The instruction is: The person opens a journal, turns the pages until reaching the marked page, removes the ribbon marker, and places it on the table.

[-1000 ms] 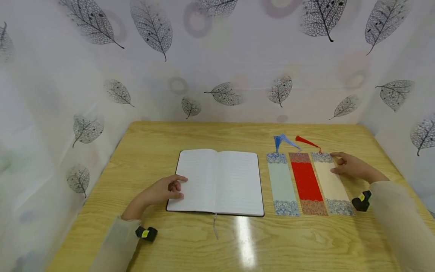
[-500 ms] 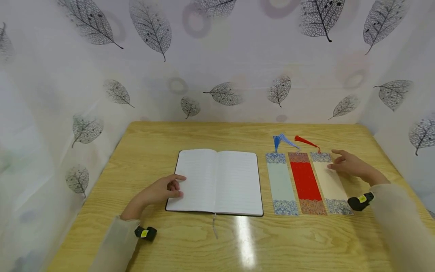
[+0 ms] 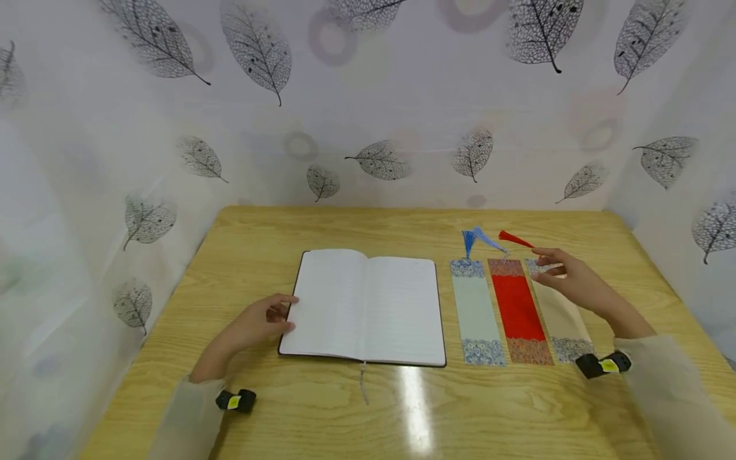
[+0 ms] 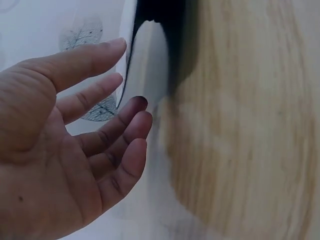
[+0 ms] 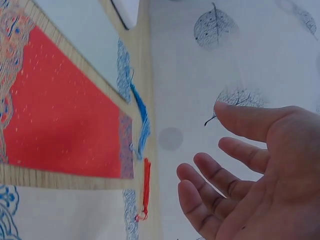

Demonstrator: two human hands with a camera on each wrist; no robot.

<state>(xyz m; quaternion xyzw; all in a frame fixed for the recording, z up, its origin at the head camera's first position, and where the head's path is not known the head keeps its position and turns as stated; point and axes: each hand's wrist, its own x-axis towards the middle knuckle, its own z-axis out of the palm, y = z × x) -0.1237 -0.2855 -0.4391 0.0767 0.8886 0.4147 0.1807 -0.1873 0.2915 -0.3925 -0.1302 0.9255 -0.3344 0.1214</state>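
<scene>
An open notebook (image 3: pixel 402 306) with white lined pages lies on the table, a thin ribbon hanging from its lower edge. At its left edge is my left hand (image 3: pixel 251 327), thumb and forefinger tips right at the page edge, other fingers loosely bent; the left wrist view shows the dark cover (image 4: pixel 157 11) beyond the fingertips. Over the top of the cream bookmark (image 3: pixel 566 313) hovers my right hand (image 3: pixel 583 289), fingers relaxed and holding nothing, partly hiding it. To its left lie a red bookmark (image 3: pixel 519 306) and a pale green bookmark (image 3: pixel 474 310).
Blue tassels (image 3: pixel 468 241) and a red tassel (image 3: pixel 513 239) stretch from the bookmarks' tops toward the back. The wooden table (image 3: pixel 322 415) ends at a leaf-patterned curtain (image 3: pixel 425 96) behind and at both sides.
My right hand has moved left and nearer the camera, from beside the cream bookmark to over its top. The left hand has drawn back slightly from the page to the notebook's left edge.
</scene>
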